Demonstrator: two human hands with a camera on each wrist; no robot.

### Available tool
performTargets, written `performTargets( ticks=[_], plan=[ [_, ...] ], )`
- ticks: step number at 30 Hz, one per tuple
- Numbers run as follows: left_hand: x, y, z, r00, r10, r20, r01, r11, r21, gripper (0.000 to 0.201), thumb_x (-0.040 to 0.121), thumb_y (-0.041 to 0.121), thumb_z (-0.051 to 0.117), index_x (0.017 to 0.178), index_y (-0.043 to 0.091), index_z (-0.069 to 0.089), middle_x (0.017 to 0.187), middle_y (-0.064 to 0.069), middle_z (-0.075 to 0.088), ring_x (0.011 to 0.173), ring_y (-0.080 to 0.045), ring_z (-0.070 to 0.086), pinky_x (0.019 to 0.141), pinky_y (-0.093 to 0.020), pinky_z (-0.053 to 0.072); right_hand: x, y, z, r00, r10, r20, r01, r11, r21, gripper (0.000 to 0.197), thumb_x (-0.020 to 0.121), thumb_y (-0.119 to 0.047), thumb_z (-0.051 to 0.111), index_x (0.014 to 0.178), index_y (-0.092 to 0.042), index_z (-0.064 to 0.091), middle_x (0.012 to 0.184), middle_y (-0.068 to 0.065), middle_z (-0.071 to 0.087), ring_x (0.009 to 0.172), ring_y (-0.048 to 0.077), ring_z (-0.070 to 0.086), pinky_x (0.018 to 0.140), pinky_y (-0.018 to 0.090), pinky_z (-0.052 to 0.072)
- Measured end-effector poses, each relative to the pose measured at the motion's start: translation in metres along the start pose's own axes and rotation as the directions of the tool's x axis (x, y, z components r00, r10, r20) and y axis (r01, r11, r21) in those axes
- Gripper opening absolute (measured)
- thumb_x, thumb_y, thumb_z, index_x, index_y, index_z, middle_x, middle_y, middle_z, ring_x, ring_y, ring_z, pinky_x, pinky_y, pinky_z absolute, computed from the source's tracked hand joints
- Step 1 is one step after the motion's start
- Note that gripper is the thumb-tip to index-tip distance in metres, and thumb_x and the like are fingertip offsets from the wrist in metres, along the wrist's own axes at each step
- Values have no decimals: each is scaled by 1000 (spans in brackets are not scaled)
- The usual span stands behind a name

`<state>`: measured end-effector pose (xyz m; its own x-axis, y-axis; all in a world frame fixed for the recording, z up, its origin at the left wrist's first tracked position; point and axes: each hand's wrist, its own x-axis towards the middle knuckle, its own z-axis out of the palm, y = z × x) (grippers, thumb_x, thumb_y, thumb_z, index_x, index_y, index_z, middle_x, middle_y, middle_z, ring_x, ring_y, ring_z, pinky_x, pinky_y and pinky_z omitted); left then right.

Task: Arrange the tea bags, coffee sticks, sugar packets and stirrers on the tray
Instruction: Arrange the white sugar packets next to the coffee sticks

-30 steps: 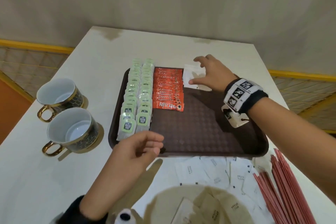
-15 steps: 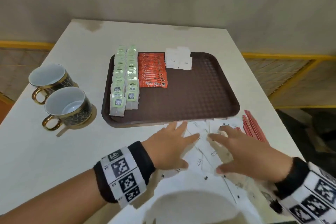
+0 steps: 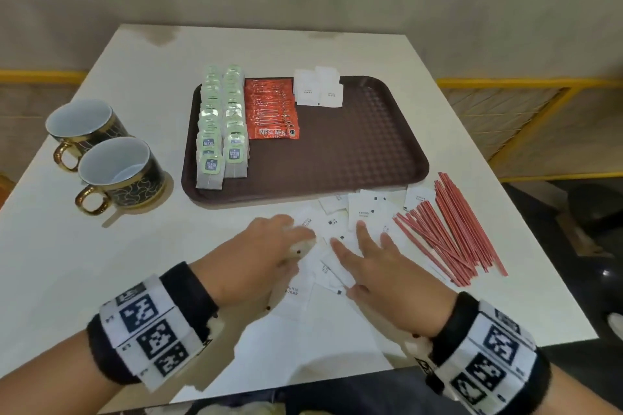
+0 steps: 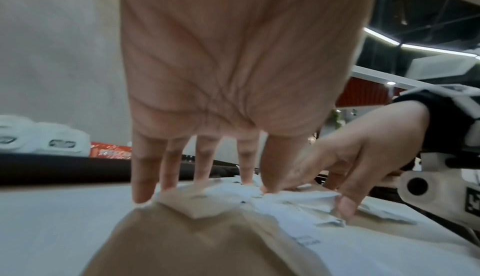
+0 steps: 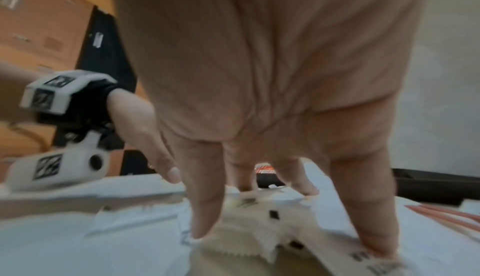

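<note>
A brown tray [image 3: 371, 158] holds two rows of green tea bags [image 3: 222, 131], a row of red coffee sticks [image 3: 273, 111] and a few white sugar packets [image 3: 317, 91] at its far edge. Loose sugar packets [image 3: 364, 212] lie scattered on the table in front of the tray. My left hand [image 3: 269, 246] touches the left side of the pile with straight fingers [image 4: 166, 173]. My right hand [image 3: 377, 263] lies spread on the pile, its fingertips [image 5: 202, 227] pressing packets [image 5: 259, 229]. Red stirrers [image 3: 448, 229] lie fanned out to the right.
Two dark cups with gold handles [image 3: 114, 175] [image 3: 81, 125] stand left of the tray. The white table's right edge [image 3: 539, 246] runs close to the stirrers. A yellow railing [image 3: 505, 84] stands behind the table.
My right hand has left the sugar packets on the tray and come down onto the loose pile. My left hand has moved from the tray's near edge to the same pile.
</note>
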<state>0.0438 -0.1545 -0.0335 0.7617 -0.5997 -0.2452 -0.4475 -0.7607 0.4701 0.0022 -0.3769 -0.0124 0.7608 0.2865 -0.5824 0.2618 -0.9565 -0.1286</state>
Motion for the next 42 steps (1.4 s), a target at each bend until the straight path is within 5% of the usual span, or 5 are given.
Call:
performTargets(
  ticks=[5,12,21,26,42],
  plan=[
    [-2,-2,-7,960,-79,-269,88,996,24,51,97,11,48,143,31,39,139,0,47,119,-25,45,96,-37,44,-9,22,-17,981,3,-193,60,946,319,75,93,-47,56,155,-33,14,162,2,9,148,22,15,112,29,20],
    [19,4,-19,991,-133,-8,132,971,200,55,90,-3,45,132,32,54,117,-1,51,103,-21,50,79,-30,45,-3,14,-11,991,7,-137,17,984,176,43,92,-58,47,117,-23,53,132,8,34,123,30,33,99,43,39],
    [22,-5,-19,971,-238,-2,230,936,268,55,89,36,66,134,16,43,128,-3,47,111,-24,48,89,-33,44,16,-2,-6,987,74,-143,-77,997,-12,35,94,-47,53,107,-14,55,160,12,12,141,34,23,87,38,47],
    [20,-1,-23,956,-295,8,290,943,163,64,77,47,76,126,15,49,115,-1,47,104,-21,49,85,-30,42,14,-2,-10,974,54,-220,-53,999,11,38,85,-45,65,79,-14,44,113,5,41,105,28,45,73,36,48],
    [10,-3,-27,950,-308,44,303,948,100,55,89,46,63,139,33,43,130,-7,46,119,-29,47,97,-36,41,60,-36,-49,990,-118,-78,102,978,-182,60,87,-58,58,132,-21,44,126,7,44,118,29,41,87,41,46]
  ],
)
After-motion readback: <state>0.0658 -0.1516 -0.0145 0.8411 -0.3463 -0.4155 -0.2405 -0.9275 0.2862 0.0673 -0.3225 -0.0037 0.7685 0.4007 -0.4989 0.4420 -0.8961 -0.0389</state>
